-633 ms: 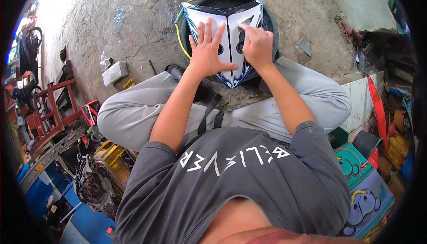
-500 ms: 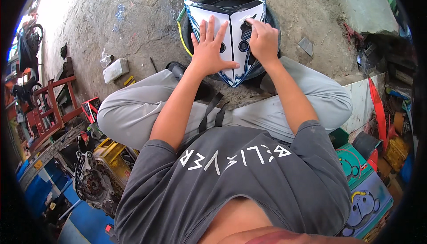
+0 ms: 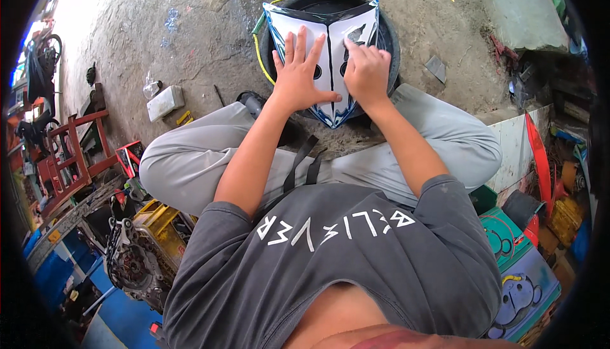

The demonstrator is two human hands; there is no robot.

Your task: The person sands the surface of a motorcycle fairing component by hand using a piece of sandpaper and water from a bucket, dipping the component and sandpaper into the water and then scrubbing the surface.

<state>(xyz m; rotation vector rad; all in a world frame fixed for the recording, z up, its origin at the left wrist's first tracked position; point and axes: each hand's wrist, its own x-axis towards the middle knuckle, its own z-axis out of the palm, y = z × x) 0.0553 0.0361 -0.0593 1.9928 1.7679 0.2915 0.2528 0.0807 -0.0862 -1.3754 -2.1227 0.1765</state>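
A pointed, shield-shaped white panel [image 3: 304,21] with blue and black edges, like a motorcycle's front fairing, lies across a round black tub [image 3: 393,44] in front of me. My left hand [image 3: 297,74] is open, spread flat on the panel's left half with the thumb crossing the dark centre line. On the right half, my right hand [image 3: 367,72] is curled closed, its index fingertip pressed on the surface by a black marking [image 3: 356,33]. Whatever the curled fingers may hold is hidden.
A yellow-green hose [image 3: 258,53] curves round the tub's left side. A pale block [image 3: 165,102] lies on the concrete to the left. An engine part [image 3: 136,260] and a yellow crate [image 3: 159,222] stand lower left. Green and violet cases [image 3: 518,298] sit lower right.
My right hand has slid left and slightly toward me over the panel, nearer the centre line, uncovering more of the black marking above it. My left hand stays in place.
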